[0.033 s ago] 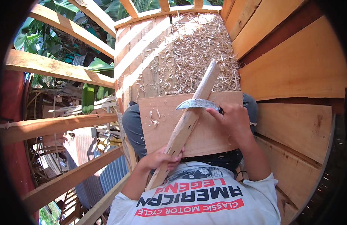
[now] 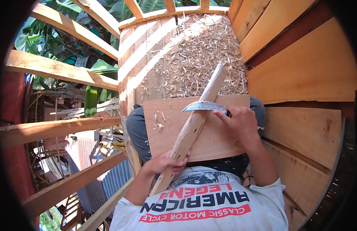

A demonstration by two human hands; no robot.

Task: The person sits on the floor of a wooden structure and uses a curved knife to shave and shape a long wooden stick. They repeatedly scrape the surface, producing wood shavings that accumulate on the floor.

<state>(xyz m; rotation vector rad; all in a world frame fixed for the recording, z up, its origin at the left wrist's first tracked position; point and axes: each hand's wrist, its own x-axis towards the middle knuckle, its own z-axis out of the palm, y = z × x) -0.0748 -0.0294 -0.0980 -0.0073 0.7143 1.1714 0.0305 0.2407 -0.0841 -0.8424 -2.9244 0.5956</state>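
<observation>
A long wooden stick (image 2: 192,127) slants across my lap, its far end pointing up and right, its near end against my shirt. My left hand (image 2: 168,163) is wrapped round its lower part. In my right hand (image 2: 240,122) is a knife (image 2: 202,106) with a curved grey blade; the fingers hide its handle. The blade lies across the top of the stick, past its middle, with the tip out to the left. Under the stick a flat wooden board (image 2: 159,142) rests on my thighs, with a few shavings (image 2: 160,122) on its left part.
Curled wood shavings (image 2: 209,50) heap on the plank floor (image 2: 143,50) ahead. Plank walling (image 2: 302,77) rises close on my right. On my left runs an open rail of wooden slats (image 2: 63,128), with corrugated metal sheets (image 2: 86,161) and banana leaves beyond and below.
</observation>
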